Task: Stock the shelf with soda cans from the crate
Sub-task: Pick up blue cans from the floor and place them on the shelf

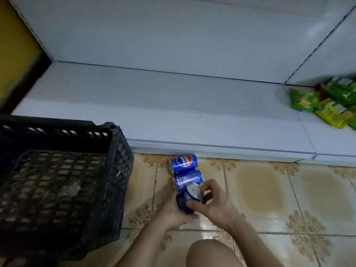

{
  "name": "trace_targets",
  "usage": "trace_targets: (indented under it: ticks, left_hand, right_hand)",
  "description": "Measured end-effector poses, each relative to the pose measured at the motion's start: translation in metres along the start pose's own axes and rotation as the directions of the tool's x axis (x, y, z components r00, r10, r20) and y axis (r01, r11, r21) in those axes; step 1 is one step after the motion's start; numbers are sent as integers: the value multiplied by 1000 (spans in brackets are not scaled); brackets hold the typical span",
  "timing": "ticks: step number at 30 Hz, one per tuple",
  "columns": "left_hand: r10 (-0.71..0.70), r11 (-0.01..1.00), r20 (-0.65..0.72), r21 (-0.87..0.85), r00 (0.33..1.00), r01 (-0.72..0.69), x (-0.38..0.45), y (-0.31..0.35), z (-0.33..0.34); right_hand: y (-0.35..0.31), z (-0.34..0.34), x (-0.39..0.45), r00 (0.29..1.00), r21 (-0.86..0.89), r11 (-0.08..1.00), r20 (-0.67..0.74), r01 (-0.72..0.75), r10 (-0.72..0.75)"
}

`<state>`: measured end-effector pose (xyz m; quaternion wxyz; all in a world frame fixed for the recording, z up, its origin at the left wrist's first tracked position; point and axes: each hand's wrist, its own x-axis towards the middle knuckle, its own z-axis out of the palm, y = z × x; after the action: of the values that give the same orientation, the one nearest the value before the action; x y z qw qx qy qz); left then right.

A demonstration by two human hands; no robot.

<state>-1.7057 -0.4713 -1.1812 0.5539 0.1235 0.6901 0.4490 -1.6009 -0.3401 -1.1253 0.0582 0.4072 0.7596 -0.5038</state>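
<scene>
Head view: the black crate (63, 182) sits on the tiled floor (269, 199) at the left, its near corner close against the front edge of the white shelf (192, 112). Through its lattice bottom no cans show, so it looks emptied.

Three blue soda cans are out on the floor just below the shelf's front edge, to the right of the crate. The far can (184, 164) lies on its side close under the shelf lip, logo up. The middle can (188, 179) lies on its side touching it.

The third can (189, 197) is held in both hands, tilted, silver top facing the camera. The left hand (173, 212) curls round its body from the left and below; the right hand (213, 203) closes its grip over the top and right side, thumb across the can's body.

The shelf deck in front of the cans holds no can at all. Only green and yellow snack packets (325, 105) lie at its far right end, beyond a seam in the deck.

My judgement: unloading seems finished, but the stocking itself is hardly begun. All three cans visible must yet be stood upright on the shelf, starting most likely with the one in hand.
</scene>
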Motion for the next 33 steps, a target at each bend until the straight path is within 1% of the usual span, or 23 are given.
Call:
trace_targets:
  ticks: [2, 4, 6, 7, 8, 10, 12, 14, 15, 17, 18, 20, 22, 25, 28, 31, 33]
  left_hand:
    - [105, 994, 2, 25, 994, -105, -12, 34, -13]
    - [205, 979, -40, 15, 978, -205, -29, 69, -22]
    - [270, 963, -125, 36, 955, -267, -49, 101, -32]
    - [298, 954, -188, 86, 936, -287, -58, 116, -37]
    - [343, 936, -252, 173, 905, -307, -65, 129, -44]
    - [454, 859, -310, 402, 836, -317, -78, 155, -63]
    - [562, 754, -312, 573, 766, -320, -82, 176, -86]
    - [693, 617, -272, 703, 668, -354, -89, 195, -108]
    - [752, 552, -249, 744, 611, -377, -94, 205, -118]
    - [830, 477, -221, 759, 513, -444, -106, 223, -137]
    - [852, 464, -223, 742, 474, -484, -115, 233, -143]
    - [876, 453, -228, 693, 426, -561, -133, 255, -153]
    - [885, 447, -229, 661, 406, -603, -155, 281, -163]
    - [900, 414, -199, 671, 388, -615, -183, 324, -176]
    - [901, 408, -176, 654, 396, -637, -198, 362, -183]
    - [901, 414, -179, 626, 395, -661, -200, 391, -190]
    - [898, 418, -180, 636, 403, -648, -194, 405, -194]
  right_hand:
    - [-35, -13, -6, 989, 47, 990, -72, 130, -127]
    - [-67, -24, -10, 967, 78, 969, -119, 234, -224]
    - [-95, -32, -13, 943, 66, 946, -121, 318, -309]
    - [-110, -34, -14, 933, 60, 935, -113, 350, -342]
    - [-125, -37, -16, 926, 54, 927, -101, 372, -365]
    - [-159, -40, -19, 905, 68, 905, -107, 420, -412]
    - [-189, -39, -19, 866, 74, 868, -149, 491, -477]
    - [-219, -37, -20, 821, 88, 826, -212, 557, -530]
    - [-233, -36, -22, 800, 96, 806, -242, 584, -550]
    - [-260, -36, -26, 766, 91, 778, -279, 622, -580]
    - [-275, -38, -31, 752, 75, 768, -282, 637, -596]
    - [-304, -45, -45, 739, 62, 755, -275, 652, -615]
    - [-334, -54, -62, 734, 81, 741, -240, 667, -635]
    - [-376, -69, -81, 718, 87, 719, -212, 689, -663]
    - [-408, -80, -83, 685, -29, 719, -275, 695, -674]
    - [-430, -89, -74, 629, -87, 700, -371, 709, -683]
    - [-438, -93, -63, 607, -128, 711, -431, 692, -668]
